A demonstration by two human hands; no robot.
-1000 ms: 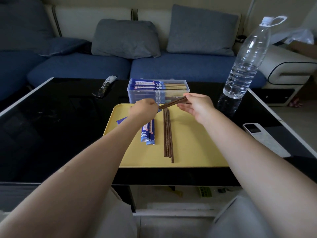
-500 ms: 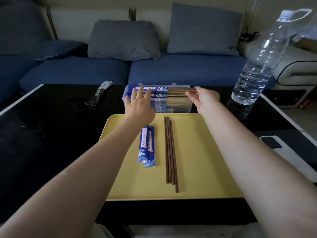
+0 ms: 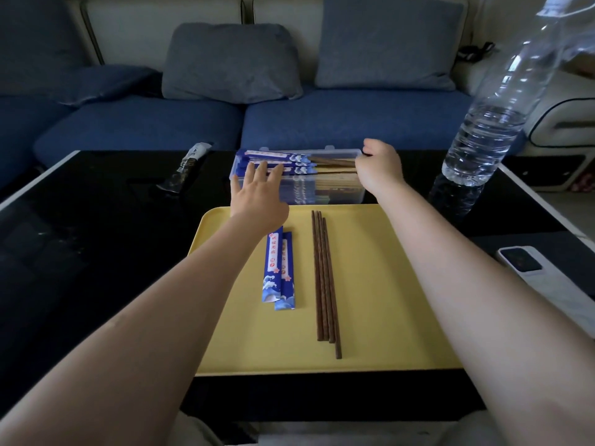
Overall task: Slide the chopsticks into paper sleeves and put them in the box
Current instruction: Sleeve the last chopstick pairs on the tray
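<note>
Although the right hand [image 3: 380, 170] hides its own fingertips at the clear plastic box [image 3: 328, 191], so their grip cannot be told, the left hand [image 3: 259, 194] rests there with fingers spread. The box holds sleeved chopsticks [image 3: 283, 162]. Four bare chopsticks [image 3: 325, 281] and two empty paper sleeves [image 3: 278, 272] lie on the yellow tray [image 3: 386, 300].

A home living room, by every sign. Across the back, a deep blue upholstered sofa [image 3: 338, 123] with a cream backrest, two slate-grey square cushions [image 3: 230, 64] propped against it. In front, a low glossy black glass table [image 3: 96, 236] with a pale edge, of the coffee-table kind. On that table, household odds and ends: a tall clear plastic water bottle [image 3: 492, 123], partly full; a white smartphone [image 3: 544, 278] lying flat at the right; a small dark crumpled wrapper [image 3: 186, 169] at the left; a pale yellow rectangular plastic tray [image 3: 386, 284]. At the far right, a cream padded armrest [image 3: 563, 123] with dark piping. Dim daylight, no work fittings.
</note>
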